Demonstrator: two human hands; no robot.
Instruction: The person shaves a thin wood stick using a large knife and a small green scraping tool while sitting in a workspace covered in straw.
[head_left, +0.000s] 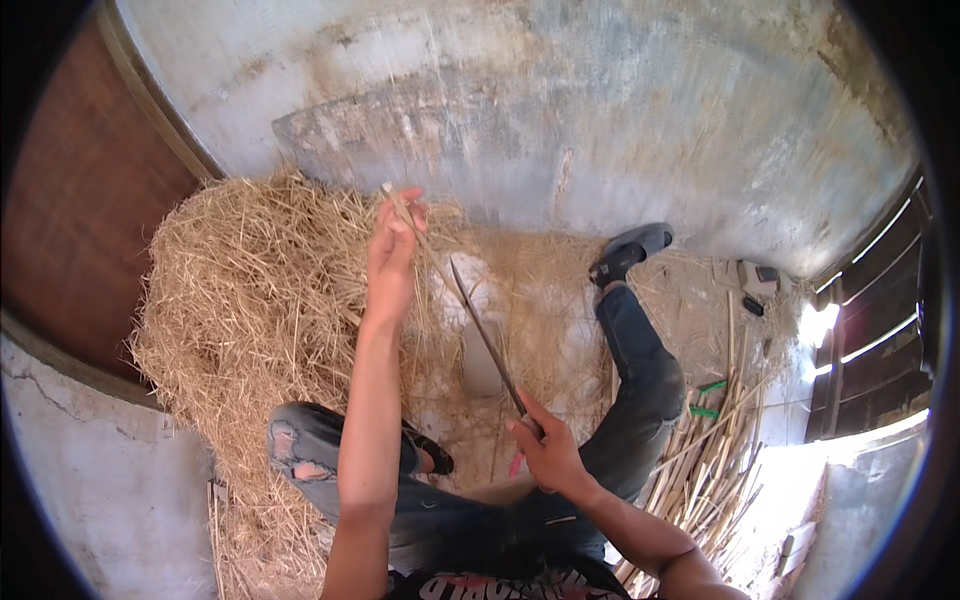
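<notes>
My left hand [393, 255] is raised in front of the straw, its fingers closed around a thin pale strip of wood or bamboo [435, 262]. The strip's upper end pokes out above the fingers, and its length slants down to the right. Nearer my lap, my right hand [553, 458] grips the handle of a knife with a long, narrow dark blade [483, 335]. The blade points up and left, with its tip close to the strip; I cannot tell whether they touch. Most of the handle is hidden in my fist.
A large straw heap [260, 290] fills the left side. Between my legs lies a grey rectangular block [482, 358] on the straw-littered floor. Several long cut sticks [700, 470] lie at the right, with green pieces [705, 411] among them. A stained wall [520, 120] stands ahead.
</notes>
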